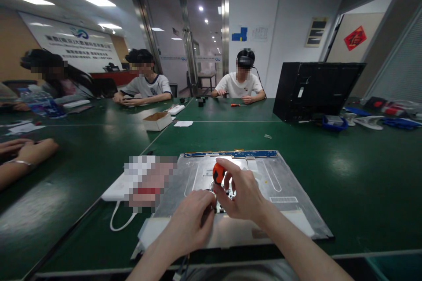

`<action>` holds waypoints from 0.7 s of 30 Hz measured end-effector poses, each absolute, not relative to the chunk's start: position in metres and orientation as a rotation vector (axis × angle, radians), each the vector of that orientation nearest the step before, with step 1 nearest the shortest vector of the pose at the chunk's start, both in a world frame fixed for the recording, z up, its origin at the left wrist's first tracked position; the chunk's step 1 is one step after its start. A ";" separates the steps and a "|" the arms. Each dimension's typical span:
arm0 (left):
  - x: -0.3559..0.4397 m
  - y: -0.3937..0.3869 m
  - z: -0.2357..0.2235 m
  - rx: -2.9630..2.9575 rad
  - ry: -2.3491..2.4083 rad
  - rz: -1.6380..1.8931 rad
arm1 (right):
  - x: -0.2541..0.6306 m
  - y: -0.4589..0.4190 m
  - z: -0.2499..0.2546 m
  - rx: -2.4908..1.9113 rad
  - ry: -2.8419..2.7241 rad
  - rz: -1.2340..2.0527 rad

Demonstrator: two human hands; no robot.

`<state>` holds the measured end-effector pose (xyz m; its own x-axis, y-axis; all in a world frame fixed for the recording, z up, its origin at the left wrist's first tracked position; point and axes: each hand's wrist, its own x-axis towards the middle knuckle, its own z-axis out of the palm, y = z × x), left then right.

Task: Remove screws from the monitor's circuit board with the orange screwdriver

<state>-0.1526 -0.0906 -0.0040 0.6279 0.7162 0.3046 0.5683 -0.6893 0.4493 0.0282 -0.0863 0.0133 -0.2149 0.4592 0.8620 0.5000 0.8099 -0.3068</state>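
Note:
A flat metal display panel (283,202) lies on the green table in front of me, with a blue circuit strip (260,154) along its far edge. My right hand (242,191) is closed around the orange and black handle of a screwdriver (218,174), held upright over the panel's middle; its tip is hidden behind my fingers. Close beside it on the left, my left hand (194,215) has its fingers bent together at a small circuit area (220,207) of the panel. Whatever those fingers pinch, if anything, is hidden.
Left of the panel sits a white device (115,189) with a cable. A cardboard box (157,121) is farther back, and a black monitor casing (316,90) stands at the back right. Another person's hands (36,151) rest at the left; several people sit across the table (356,175).

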 end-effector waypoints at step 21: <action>-0.153 -0.090 -0.007 2.528 1.031 0.668 | 0.029 -0.087 0.014 -0.703 -1.862 -0.053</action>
<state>-0.1527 -0.0900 -0.0066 0.6285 0.7188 0.2970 0.5645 -0.6843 0.4616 0.0294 -0.0865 0.0142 -0.2324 0.4410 0.8669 0.4892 0.8234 -0.2877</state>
